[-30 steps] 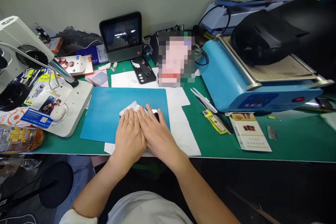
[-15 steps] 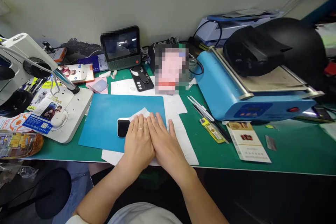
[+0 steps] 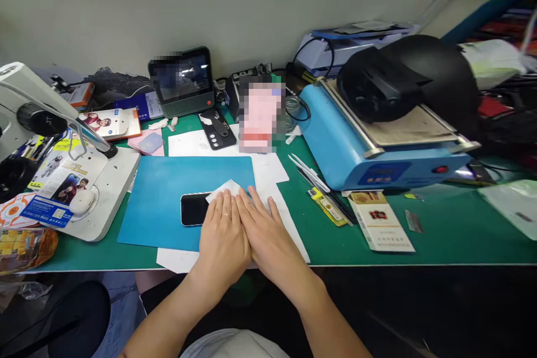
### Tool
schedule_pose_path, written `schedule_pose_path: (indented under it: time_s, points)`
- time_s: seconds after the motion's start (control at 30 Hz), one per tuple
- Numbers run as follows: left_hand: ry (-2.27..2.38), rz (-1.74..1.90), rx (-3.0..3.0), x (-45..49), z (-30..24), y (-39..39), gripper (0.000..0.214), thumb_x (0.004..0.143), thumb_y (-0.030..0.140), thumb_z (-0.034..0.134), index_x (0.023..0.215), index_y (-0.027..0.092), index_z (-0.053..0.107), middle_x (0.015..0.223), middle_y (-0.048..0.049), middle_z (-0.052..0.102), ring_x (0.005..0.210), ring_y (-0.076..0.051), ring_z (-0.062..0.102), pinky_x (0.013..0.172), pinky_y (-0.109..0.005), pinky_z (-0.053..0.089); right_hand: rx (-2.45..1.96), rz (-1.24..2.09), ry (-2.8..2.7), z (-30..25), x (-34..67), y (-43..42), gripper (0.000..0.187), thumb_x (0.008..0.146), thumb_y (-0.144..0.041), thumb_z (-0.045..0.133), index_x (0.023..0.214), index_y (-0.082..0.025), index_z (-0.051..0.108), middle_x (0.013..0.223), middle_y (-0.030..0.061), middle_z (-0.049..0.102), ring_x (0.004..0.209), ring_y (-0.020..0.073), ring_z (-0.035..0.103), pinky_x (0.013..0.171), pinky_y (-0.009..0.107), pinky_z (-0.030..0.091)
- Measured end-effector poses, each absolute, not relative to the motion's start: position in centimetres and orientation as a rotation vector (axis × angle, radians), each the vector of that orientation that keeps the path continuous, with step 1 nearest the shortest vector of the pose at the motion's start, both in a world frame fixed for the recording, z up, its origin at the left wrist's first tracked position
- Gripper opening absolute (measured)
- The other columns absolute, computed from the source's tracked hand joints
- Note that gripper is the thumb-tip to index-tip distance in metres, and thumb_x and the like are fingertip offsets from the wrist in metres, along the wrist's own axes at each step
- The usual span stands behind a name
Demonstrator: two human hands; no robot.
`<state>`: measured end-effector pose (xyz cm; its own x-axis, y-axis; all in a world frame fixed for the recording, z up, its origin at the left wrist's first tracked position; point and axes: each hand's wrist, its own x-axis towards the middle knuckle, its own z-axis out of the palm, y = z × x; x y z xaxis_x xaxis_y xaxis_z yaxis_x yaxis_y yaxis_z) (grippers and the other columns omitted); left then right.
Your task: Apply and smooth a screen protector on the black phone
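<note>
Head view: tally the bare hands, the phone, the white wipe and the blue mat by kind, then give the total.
Bare hands, flat and side by side: 2 (left hand, right hand)
Black glossy smartphone, partly under the left hand: 1
White crumpled wipe, at the fingertips: 1
Blue rectangular rubber mat: 1
Total: 5

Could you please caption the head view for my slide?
Left hand and right hand lie flat on a white cloth over a black phone on a blue mat.

black phone | flat, screen up | blue mat | white cloth overlapping
</note>
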<state>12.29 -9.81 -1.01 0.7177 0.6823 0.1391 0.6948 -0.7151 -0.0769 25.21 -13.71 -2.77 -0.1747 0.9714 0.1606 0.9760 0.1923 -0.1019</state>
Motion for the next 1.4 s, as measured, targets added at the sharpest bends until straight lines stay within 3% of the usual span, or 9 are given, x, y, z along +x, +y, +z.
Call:
schedule_pose_path:
  time_s: [0.2,0.4,0.53,0.67,0.83,1.03,1.2,1.4]
  points:
    - [-1.082,-0.184,-2.772,12.0,-1.1,-10.6,0.058,0.099,0.018,0.038,0.153,-0.004,0.045,0.156,-0.0282,0.047,0.148,-0.039,0.045,0.119,-0.051,0.041,-1.878,-0.096,-2.221,-3.6,24.9,-14.4,0.061,0.095,-0.01,0.042,0.155,0.0,0.043,0.164,0.0208,0.041,0.153,0.0372,0.039,0.115,0.054,0.05]
    - [-1.04,-0.175,-2.755,11.6,-1.2,-10.9,0.058,0.099,0.018,0.038,0.151,-0.007,0.046,0.154,-0.0302,0.048,0.148,-0.04,0.045,0.121,-0.053,0.038,-1.888,-0.085,-2.238,-3.3,24.5,-14.8,0.061,0.096,-0.011,0.043,0.156,0.0,0.042,0.165,0.0213,0.04,0.154,0.0354,0.038,0.118,0.052,0.047]
    - [-1.031,-0.195,-2.772,10.6,-1.0,-11.4,0.058,0.101,0.02,0.037,0.154,-0.002,0.044,0.158,-0.0254,0.046,0.148,-0.037,0.046,0.12,-0.05,0.038,-1.89,-0.179,-2.222,-3.1,23.6,-15.7,0.064,0.092,-0.01,0.042,0.155,0.0,0.042,0.164,0.0218,0.04,0.151,0.0357,0.043,0.114,0.051,0.05]
    - [-1.079,-0.101,-2.804,9.8,-0.6,-11.5,0.059,0.104,0.025,0.035,0.155,-0.001,0.042,0.159,-0.0249,0.045,0.151,-0.037,0.042,0.124,-0.056,0.031,-1.85,-0.15,-2.271,-2.8,23.1,-15.8,0.066,0.092,-0.015,0.046,0.156,0.001,0.041,0.165,0.0225,0.038,0.154,0.0365,0.038,0.119,0.057,0.044]
    - [-1.068,-0.133,-2.806,8.8,-0.4,-12.1,0.059,0.104,0.025,0.033,0.157,0.0,0.041,0.161,-0.0228,0.044,0.152,-0.035,0.041,0.123,-0.052,0.035,-1.829,-0.085,-2.307,-2.2,22.5,-16.2,0.069,0.091,-0.023,0.053,0.155,0.002,0.043,0.164,0.0248,0.04,0.153,0.0399,0.038,0.119,0.065,0.04]
    - [-1.192,-0.081,-2.845,6.7,-0.3,-10.1,0.058,0.104,0.023,0.033,0.158,0.003,0.04,0.165,-0.0197,0.039,0.156,-0.031,0.034,0.127,-0.051,0.031,-1.811,0.006,-2.368,-1.0,20.9,-13.4,0.072,0.094,-0.03,0.059,0.154,0.007,0.042,0.162,0.0295,0.038,0.153,0.0413,0.037,0.124,0.061,0.033]
    - [-1.278,-0.092,-2.758,3.8,0.0,-8.7,0.057,0.104,0.021,0.03,0.157,0.002,0.04,0.164,-0.0223,0.039,0.155,-0.032,0.035,0.125,-0.053,0.033,-1.751,0.003,-2.429,-0.6,17.8,-10.9,0.064,0.1,-0.024,0.048,0.155,0.006,0.039,0.163,0.0274,0.038,0.154,0.039,0.036,0.125,0.058,0.034]
    - [-1.239,-0.103,-2.759,2.9,-0.4,-10.2,0.058,0.103,0.02,0.03,0.157,-0.001,0.038,0.164,-0.0237,0.038,0.156,-0.034,0.034,0.125,-0.051,0.035,-1.723,0.023,-2.415,-1.2,17.1,-12.4,0.074,0.096,-0.028,0.057,0.157,0.006,0.035,0.166,0.0282,0.031,0.155,0.0426,0.033,0.123,0.064,0.033]
